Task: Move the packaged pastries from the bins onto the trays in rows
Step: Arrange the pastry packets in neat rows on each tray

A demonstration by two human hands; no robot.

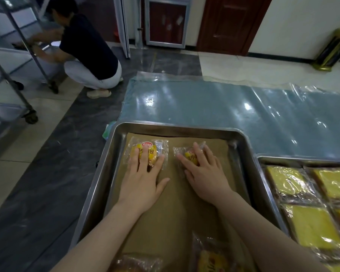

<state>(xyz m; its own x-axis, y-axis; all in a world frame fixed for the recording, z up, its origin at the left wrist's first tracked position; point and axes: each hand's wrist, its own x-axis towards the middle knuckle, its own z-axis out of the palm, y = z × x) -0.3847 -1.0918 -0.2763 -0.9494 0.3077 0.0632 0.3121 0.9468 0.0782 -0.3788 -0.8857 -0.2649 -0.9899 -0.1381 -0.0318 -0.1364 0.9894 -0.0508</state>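
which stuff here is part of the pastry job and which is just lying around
Job: left hand, right hand, left pastry, right pastry, lined tray, filled tray.
Lying about: plastic sheet, wheeled rack, gold stand, crouching person.

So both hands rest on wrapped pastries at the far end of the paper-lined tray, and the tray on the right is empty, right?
No. The head view shows the tray on the right filled with wrapped yellow cakes, not empty; the rest is right.
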